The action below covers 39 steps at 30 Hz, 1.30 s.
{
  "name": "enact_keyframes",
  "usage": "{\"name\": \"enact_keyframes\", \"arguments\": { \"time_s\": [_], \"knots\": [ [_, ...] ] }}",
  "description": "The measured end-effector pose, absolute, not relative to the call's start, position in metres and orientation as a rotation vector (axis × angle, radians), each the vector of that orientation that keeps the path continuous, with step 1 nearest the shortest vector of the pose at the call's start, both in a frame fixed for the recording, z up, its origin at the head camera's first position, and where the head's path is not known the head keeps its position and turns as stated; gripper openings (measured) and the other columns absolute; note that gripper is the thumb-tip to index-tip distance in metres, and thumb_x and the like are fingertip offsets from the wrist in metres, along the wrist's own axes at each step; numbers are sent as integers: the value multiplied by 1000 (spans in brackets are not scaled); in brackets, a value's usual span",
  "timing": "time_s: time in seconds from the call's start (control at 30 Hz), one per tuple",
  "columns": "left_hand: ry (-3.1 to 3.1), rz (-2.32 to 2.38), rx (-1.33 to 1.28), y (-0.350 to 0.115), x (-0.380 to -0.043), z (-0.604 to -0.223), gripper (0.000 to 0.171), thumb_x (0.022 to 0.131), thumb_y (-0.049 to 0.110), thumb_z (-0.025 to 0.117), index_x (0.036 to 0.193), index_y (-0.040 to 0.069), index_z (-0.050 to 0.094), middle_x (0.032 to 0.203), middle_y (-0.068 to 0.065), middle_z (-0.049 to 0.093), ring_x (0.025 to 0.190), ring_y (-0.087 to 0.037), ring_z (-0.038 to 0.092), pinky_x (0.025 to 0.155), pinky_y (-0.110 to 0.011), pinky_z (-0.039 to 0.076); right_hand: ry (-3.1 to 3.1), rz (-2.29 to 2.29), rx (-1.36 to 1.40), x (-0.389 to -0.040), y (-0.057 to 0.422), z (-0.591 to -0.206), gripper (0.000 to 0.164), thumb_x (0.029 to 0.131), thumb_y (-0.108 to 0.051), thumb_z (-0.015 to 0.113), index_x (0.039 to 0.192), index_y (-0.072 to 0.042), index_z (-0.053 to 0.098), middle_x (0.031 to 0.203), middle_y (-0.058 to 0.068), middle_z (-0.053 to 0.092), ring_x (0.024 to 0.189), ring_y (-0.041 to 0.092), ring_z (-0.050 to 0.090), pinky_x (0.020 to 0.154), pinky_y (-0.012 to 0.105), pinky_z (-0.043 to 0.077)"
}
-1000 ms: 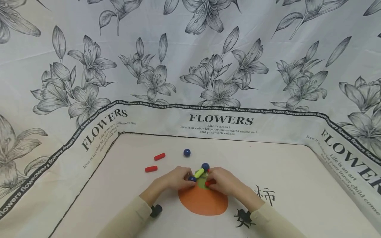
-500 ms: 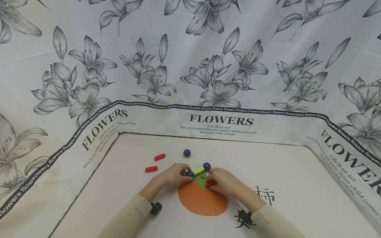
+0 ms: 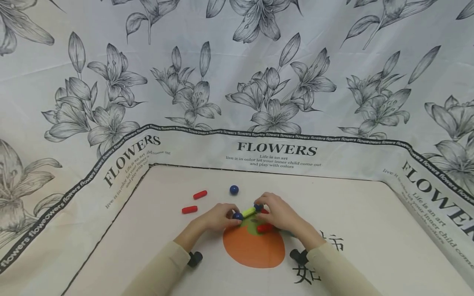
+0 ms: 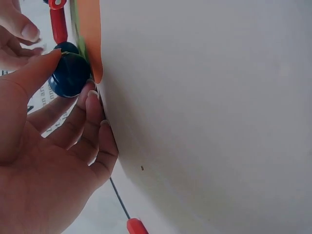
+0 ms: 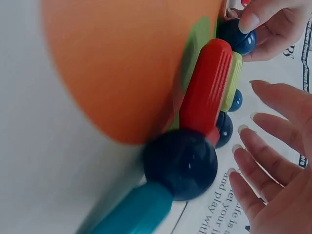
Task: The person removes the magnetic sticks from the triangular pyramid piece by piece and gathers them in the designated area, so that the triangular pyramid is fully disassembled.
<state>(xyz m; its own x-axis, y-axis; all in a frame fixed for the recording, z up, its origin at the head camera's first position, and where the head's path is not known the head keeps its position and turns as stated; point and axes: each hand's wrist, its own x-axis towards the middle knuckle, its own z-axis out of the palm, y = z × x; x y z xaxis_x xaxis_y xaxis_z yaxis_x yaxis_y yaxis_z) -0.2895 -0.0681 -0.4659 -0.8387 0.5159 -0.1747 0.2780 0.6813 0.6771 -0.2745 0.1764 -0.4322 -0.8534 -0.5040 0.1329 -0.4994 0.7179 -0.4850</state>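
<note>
My left hand (image 3: 218,217) pinches a blue ball (image 4: 70,75) between thumb and fingertips. From that ball a yellow-green rod (image 3: 249,212) runs to another blue ball (image 3: 257,207). Beside this second ball is my right hand (image 3: 277,211), its fingers spread and loosely bent in the right wrist view. A thick red rod (image 5: 207,87) lies under that hand and meets a blue ball (image 5: 180,163), from which a teal rod (image 5: 134,209) extends. In the head view the right hand hides most of this side.
Beyond the hands a loose blue ball (image 3: 234,190) lies on the white table. Two loose red rods (image 3: 200,195) lie to the left. An orange persimmon print (image 3: 253,248) is under the work, and a flower-printed curtain (image 3: 274,98) stands behind.
My left hand moved slightly up and left with its ball, swinging the yellow-green rod flatter. My right hand has let go of the red rod and moved up to the far blue ball.
</note>
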Motion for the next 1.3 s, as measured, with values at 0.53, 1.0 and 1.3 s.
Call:
{"name": "enact_keyframes", "arguments": {
  "time_s": [0.53, 1.0, 1.3],
  "knots": [
    [2535, 966, 629, -69, -290, -468, 29, 97, 34, 72, 118, 14, 68, 83, 0, 59, 80, -14, 55, 70, -29, 46, 2857, -774, -925, -293, 155, -447, 21, 86, -5, 79, 107, -4, 78, 106, 7, 69, 103, 26, 60, 92, 46, 50],
    [2537, 983, 639, -69, -287, -463, 24, 96, 30, 73, 114, 13, 68, 81, -1, 58, 79, -15, 54, 68, -28, 44, 2944, -684, -874, -294, 146, -450, 14, 83, -4, 80, 95, -11, 80, 89, 0, 68, 85, 18, 53, 79, 39, 46],
    [2518, 1000, 632, -71, -285, -463, 21, 95, 31, 74, 112, 18, 69, 82, 0, 58, 82, -15, 55, 70, -28, 45, 2956, -662, -853, -296, 145, -450, 15, 81, -4, 83, 94, -12, 83, 89, -3, 71, 85, 15, 56, 80, 37, 49]
  ]
}}
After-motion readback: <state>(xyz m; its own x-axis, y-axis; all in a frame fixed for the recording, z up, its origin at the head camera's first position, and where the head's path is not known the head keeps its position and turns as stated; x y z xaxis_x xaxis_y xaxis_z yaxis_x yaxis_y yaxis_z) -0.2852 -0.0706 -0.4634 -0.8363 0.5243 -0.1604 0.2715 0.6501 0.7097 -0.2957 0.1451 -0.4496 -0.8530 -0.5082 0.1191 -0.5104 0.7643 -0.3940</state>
